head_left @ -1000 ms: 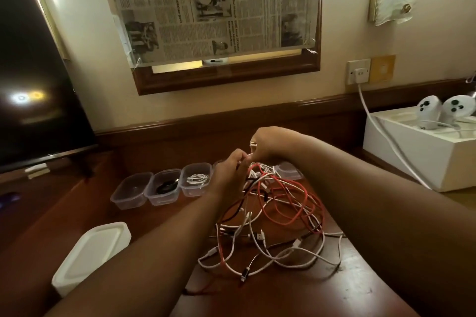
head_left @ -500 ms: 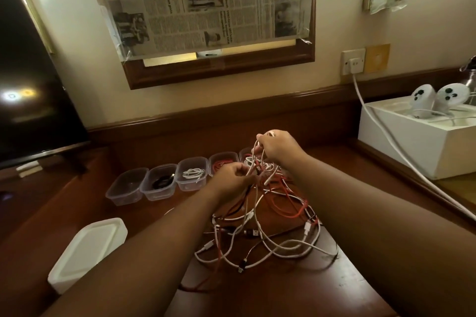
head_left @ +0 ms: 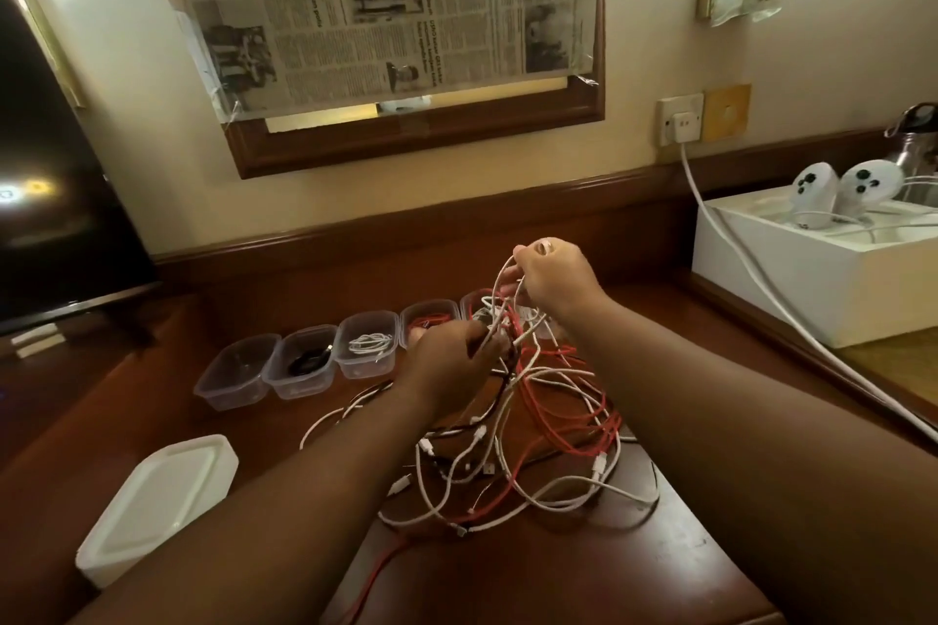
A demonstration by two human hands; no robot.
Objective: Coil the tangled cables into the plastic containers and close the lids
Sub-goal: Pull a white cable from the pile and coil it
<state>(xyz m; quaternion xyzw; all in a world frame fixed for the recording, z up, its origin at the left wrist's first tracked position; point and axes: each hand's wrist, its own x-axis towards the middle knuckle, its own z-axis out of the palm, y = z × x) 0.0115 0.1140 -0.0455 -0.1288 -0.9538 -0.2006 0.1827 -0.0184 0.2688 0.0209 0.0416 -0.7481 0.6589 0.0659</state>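
Single head-worn wide-angle view, facing forward and down, close over the wooden desk point(head_left: 634, 568)

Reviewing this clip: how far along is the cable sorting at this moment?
Partly done. Along the container row, one holds a black cable, one a white coil, one a red cable; the leftmost container looks empty. In hand: the right hand lifts a white cable while the left hand grips strands in the tangle. Left: most of the tangle, and all visible containers lack lids; the lid stack sits aside.
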